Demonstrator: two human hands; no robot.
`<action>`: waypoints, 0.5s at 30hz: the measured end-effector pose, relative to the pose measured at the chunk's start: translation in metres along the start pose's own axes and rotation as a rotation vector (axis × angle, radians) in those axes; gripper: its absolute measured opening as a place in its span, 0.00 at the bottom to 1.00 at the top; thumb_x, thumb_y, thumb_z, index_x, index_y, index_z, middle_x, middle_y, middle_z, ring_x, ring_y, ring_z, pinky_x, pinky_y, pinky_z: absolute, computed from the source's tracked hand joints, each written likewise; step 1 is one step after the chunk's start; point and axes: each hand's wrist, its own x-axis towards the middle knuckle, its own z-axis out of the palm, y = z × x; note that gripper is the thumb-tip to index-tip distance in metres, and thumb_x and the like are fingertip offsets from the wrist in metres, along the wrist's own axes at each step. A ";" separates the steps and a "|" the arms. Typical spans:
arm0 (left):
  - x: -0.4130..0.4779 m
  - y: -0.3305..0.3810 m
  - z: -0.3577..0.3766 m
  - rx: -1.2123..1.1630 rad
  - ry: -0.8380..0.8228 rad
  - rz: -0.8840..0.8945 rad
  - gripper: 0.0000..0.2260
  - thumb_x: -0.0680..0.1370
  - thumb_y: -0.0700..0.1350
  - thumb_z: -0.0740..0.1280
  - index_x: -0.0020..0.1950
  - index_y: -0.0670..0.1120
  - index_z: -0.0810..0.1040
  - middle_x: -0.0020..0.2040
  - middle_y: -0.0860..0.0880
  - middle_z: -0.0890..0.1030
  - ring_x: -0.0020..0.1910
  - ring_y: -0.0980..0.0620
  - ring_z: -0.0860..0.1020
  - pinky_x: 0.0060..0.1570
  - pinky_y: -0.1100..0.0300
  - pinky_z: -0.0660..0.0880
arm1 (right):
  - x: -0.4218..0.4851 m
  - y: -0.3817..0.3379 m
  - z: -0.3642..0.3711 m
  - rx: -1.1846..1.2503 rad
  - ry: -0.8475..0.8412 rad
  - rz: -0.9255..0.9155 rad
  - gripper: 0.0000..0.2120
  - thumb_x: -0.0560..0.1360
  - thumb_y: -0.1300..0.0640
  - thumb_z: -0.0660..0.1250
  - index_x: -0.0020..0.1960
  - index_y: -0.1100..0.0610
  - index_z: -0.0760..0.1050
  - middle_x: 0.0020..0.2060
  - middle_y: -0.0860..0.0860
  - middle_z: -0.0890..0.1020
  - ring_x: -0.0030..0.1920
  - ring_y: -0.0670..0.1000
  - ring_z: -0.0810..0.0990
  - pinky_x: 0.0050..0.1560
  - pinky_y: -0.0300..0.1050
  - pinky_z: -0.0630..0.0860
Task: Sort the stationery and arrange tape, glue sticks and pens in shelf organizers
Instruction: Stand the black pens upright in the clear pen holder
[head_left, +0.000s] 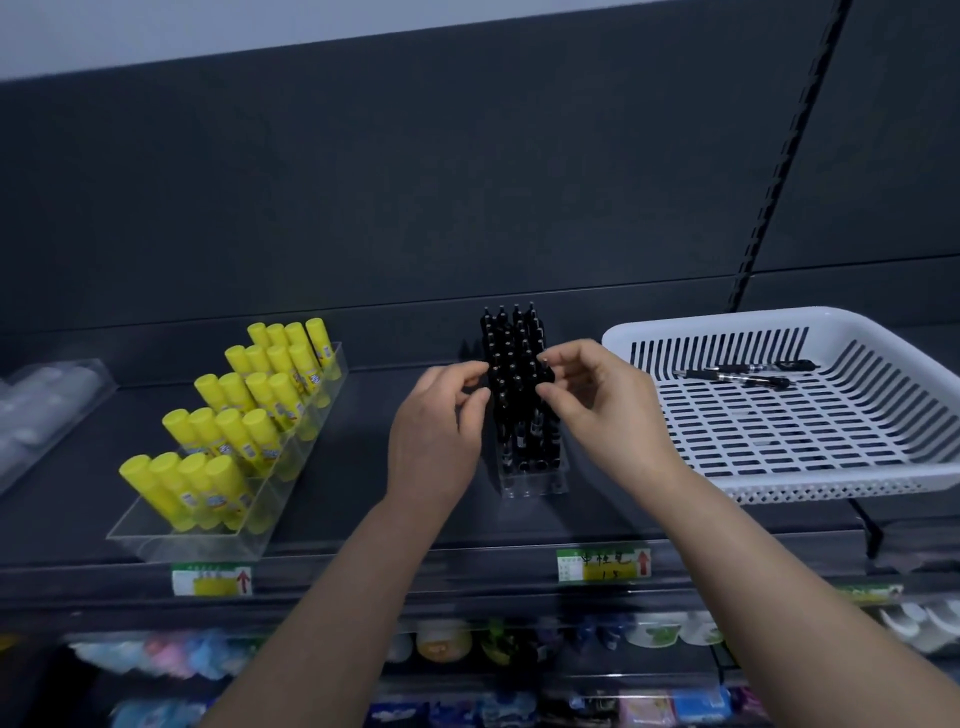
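Observation:
Black pens (514, 358) stand packed upright in a small clear organizer (530, 480) at the middle of the dark shelf. My left hand (436, 431) is at the left side of the cluster, thumb and fingers curled onto a pen. On the right side, my right hand (608, 400) pinches a pen top between thumb and forefinger. Yellow glue sticks (234, 410) fill a stepped clear tray (187, 540) to the left. A blurred clear holder with pale tape rolls (36, 400) sits at the far left.
A white slotted basket (727, 319) stands at the right of the shelf with two or three loose black pens (748, 374) in it. Price labels (602, 564) hang on the shelf's front edge. Lower shelves hold blurred colourful goods.

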 end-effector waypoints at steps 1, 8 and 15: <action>0.001 -0.001 -0.001 0.006 0.001 -0.005 0.11 0.77 0.40 0.66 0.59 0.47 0.79 0.49 0.55 0.76 0.41 0.61 0.75 0.46 0.58 0.77 | 0.001 0.000 0.001 -0.001 0.002 0.003 0.11 0.71 0.61 0.72 0.50 0.50 0.77 0.39 0.44 0.81 0.40 0.41 0.79 0.45 0.33 0.75; 0.007 0.000 -0.007 -0.045 0.040 0.034 0.08 0.77 0.39 0.66 0.55 0.47 0.80 0.49 0.55 0.77 0.42 0.61 0.77 0.45 0.56 0.78 | 0.000 0.006 0.010 -0.114 -0.111 0.010 0.11 0.71 0.61 0.72 0.50 0.49 0.77 0.38 0.42 0.79 0.39 0.41 0.78 0.45 0.35 0.75; 0.013 0.011 -0.008 -0.102 0.072 0.113 0.09 0.76 0.37 0.65 0.53 0.46 0.81 0.50 0.54 0.78 0.44 0.59 0.78 0.44 0.60 0.77 | -0.002 0.012 0.020 -0.250 -0.181 0.020 0.14 0.70 0.57 0.74 0.53 0.51 0.75 0.40 0.43 0.79 0.40 0.44 0.79 0.48 0.45 0.77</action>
